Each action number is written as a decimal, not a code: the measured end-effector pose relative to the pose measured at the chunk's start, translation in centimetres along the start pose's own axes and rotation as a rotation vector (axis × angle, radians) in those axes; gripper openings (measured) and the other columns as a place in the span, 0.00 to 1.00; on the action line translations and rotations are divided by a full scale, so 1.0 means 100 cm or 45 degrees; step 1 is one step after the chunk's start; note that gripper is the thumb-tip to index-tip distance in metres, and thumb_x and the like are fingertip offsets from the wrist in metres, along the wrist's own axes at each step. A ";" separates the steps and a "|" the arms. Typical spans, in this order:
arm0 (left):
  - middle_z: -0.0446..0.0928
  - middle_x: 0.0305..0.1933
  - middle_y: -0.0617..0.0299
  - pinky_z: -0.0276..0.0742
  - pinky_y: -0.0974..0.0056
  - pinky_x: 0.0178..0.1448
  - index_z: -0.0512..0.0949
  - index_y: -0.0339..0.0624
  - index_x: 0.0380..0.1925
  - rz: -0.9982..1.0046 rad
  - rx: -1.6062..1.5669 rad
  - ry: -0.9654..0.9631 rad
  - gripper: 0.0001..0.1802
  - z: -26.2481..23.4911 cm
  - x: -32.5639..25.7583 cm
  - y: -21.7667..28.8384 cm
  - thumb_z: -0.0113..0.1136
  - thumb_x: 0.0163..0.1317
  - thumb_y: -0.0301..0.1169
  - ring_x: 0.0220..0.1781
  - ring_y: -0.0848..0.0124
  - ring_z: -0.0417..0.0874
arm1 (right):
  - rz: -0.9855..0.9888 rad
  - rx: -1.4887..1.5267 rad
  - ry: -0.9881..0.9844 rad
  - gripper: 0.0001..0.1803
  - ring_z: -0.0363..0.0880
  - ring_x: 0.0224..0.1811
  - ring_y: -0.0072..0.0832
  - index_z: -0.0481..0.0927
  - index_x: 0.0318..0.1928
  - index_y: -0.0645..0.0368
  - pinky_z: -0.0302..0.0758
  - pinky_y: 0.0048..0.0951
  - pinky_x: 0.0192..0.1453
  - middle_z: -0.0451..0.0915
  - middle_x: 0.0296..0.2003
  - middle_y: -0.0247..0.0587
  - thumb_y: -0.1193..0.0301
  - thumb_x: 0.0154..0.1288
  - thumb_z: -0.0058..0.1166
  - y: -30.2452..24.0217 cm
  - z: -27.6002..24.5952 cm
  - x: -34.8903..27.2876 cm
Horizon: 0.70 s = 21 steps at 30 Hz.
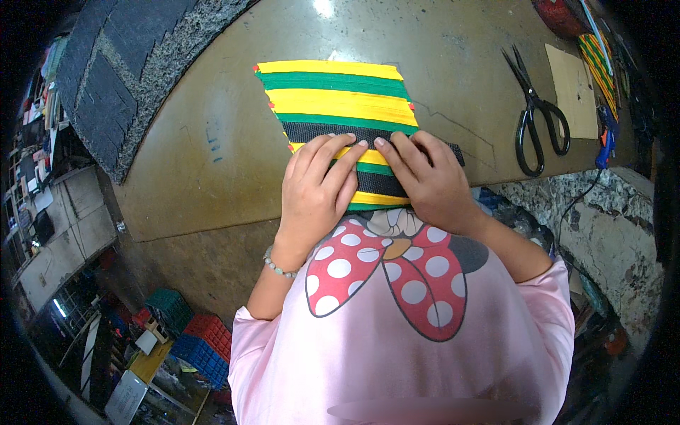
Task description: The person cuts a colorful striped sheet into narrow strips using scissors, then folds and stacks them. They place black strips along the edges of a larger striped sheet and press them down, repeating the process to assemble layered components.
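Note:
A panel of yellow, green and black bands (333,103) with slanted sides and small red bits along its edges lies on the table in front of me. My left hand (316,177) bends over its near part, fingertips pressed on a black woven strap (304,132). From the right, my right hand (433,177) comes down on the same strap, index fingertip close to the left hand's fingers. The strap's right end sticks out beyond my right hand. Both hands' thumbs are mostly hidden. The panel's near edge reaches my shirt.
Black-handled scissors (535,120) lie at the right, next to a piece of tan card (571,92). A blue-handled tool with a cord (606,142) rests at the table's (212,142) right edge. Plastic crates (205,347) stand low at the left.

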State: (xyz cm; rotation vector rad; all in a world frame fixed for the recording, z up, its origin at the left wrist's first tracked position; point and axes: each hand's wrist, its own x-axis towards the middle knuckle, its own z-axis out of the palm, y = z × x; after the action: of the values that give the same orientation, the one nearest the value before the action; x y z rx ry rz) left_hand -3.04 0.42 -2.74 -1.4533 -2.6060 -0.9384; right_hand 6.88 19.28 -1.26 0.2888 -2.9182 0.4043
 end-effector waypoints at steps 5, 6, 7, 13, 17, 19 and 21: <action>0.73 0.57 0.61 0.69 0.53 0.62 0.77 0.49 0.56 -0.047 0.085 -0.089 0.25 -0.002 -0.001 0.003 0.60 0.55 0.26 0.58 0.58 0.71 | 0.033 0.233 -0.075 0.25 0.71 0.55 0.43 0.74 0.58 0.67 0.73 0.39 0.57 0.70 0.57 0.48 0.70 0.61 0.48 0.004 -0.004 0.003; 0.72 0.58 0.61 0.68 0.53 0.63 0.77 0.50 0.58 -0.062 0.107 -0.116 0.27 -0.002 0.000 0.004 0.59 0.55 0.26 0.59 0.58 0.70 | 0.004 0.165 -0.052 0.25 0.71 0.55 0.43 0.74 0.58 0.67 0.72 0.39 0.57 0.70 0.57 0.48 0.70 0.61 0.48 0.002 -0.005 0.003; 0.70 0.61 0.62 0.65 0.51 0.64 0.75 0.53 0.61 -0.048 0.134 -0.183 0.30 -0.005 0.000 0.006 0.59 0.54 0.27 0.60 0.58 0.68 | -0.043 0.074 -0.062 0.24 0.71 0.55 0.43 0.74 0.58 0.67 0.72 0.39 0.57 0.70 0.57 0.49 0.71 0.61 0.48 0.003 -0.008 0.005; 0.71 0.60 0.63 0.64 0.51 0.65 0.74 0.49 0.60 0.006 0.168 -0.220 0.28 -0.012 0.002 0.016 0.59 0.55 0.27 0.58 0.59 0.69 | 0.348 0.547 0.140 0.15 0.81 0.41 0.36 0.81 0.48 0.63 0.77 0.33 0.50 0.81 0.43 0.48 0.70 0.64 0.56 0.106 -0.042 0.062; 0.73 0.57 0.63 0.66 0.52 0.61 0.76 0.47 0.57 0.013 0.120 -0.194 0.25 -0.014 0.000 0.019 0.59 0.56 0.27 0.56 0.58 0.70 | 0.483 -0.289 0.484 0.17 0.81 0.46 0.47 0.81 0.51 0.63 0.77 0.41 0.52 0.81 0.43 0.54 0.67 0.64 0.57 0.258 -0.041 0.119; 0.74 0.56 0.62 0.67 0.53 0.60 0.77 0.45 0.55 0.006 0.078 -0.181 0.24 -0.016 -0.001 0.019 0.59 0.56 0.26 0.55 0.58 0.71 | 0.580 -0.489 0.295 0.16 0.79 0.49 0.51 0.82 0.49 0.63 0.76 0.44 0.54 0.81 0.43 0.56 0.68 0.63 0.57 0.305 -0.035 0.113; 0.74 0.56 0.62 0.67 0.53 0.59 0.78 0.45 0.54 -0.001 0.028 -0.156 0.23 -0.017 -0.002 0.019 0.60 0.56 0.26 0.55 0.58 0.71 | 0.547 -0.433 0.216 0.14 0.79 0.50 0.51 0.84 0.45 0.62 0.75 0.45 0.54 0.81 0.42 0.57 0.69 0.61 0.56 0.326 -0.033 0.105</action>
State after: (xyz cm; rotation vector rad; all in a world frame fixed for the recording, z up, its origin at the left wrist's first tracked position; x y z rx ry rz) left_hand -1.90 0.10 -0.44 -1.5523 -2.6920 -0.8443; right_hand -9.80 49.29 -4.16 -0.4048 -2.7984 -0.0192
